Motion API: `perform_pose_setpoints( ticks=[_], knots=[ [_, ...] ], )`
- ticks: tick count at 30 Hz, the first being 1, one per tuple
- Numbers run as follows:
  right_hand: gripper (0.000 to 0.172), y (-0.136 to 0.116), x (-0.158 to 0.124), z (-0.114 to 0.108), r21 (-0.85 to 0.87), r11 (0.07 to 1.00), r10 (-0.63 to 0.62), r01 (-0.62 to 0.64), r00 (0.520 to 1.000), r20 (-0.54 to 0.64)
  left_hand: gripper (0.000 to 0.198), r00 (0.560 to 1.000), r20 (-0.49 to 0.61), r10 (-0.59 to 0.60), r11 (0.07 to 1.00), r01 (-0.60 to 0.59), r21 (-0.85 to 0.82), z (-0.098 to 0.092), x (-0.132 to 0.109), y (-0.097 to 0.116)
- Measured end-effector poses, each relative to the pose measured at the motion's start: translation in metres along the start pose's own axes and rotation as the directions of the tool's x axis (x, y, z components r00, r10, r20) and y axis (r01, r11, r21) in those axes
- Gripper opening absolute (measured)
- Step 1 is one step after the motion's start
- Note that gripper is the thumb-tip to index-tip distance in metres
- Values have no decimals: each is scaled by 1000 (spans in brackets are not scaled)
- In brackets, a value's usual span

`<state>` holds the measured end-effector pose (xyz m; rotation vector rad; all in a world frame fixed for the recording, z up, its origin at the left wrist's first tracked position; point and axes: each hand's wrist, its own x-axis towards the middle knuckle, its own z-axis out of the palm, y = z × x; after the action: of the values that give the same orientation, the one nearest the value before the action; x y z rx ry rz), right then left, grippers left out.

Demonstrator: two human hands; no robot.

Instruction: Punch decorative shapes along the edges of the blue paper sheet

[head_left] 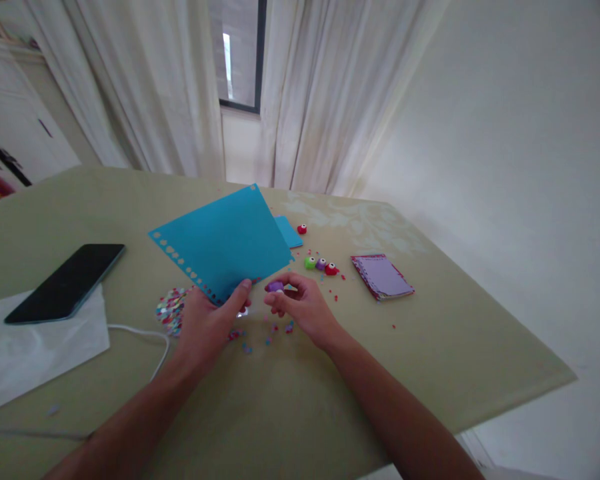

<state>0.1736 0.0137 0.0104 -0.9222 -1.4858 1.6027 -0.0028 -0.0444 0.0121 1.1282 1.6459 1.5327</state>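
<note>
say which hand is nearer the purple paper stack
Right. The right hand, holding a purple object, is left of the stack; the left hand, gripping the blue sheet, is farther left.

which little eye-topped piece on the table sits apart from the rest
The red rounded piece beside the small blue paper; the green, purple and other red pieces cluster.

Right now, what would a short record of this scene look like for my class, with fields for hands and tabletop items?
left hand: grips blue sheet, cut-out shapes along one edge
right hand: holds small purple object
small row: green piece, purple piece, red piece
right of row: paper stack, lilac on top
beside left hand: multicoloured confetti pile
far left: dark phone, partly on white sheet
surface: pale green table
</note>
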Motion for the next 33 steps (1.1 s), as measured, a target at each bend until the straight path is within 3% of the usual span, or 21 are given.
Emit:
perform_pose_setpoints(
  ticks=[12,21,33],
  knots=[
    [48,11,2,2,-70,997,-44,38,996,-83,31,996,72,48,998,-52,47,4,-5,9],
    [48,7,1,3,81,994,-65,70,996,-64,30,994,108,16,999,-20,34,5,-4,10],
    [59,9,1,4,272,959,104,-81,992,-72,25,982,187,0,1000,4,-21,8,-5,9]
  ],
)
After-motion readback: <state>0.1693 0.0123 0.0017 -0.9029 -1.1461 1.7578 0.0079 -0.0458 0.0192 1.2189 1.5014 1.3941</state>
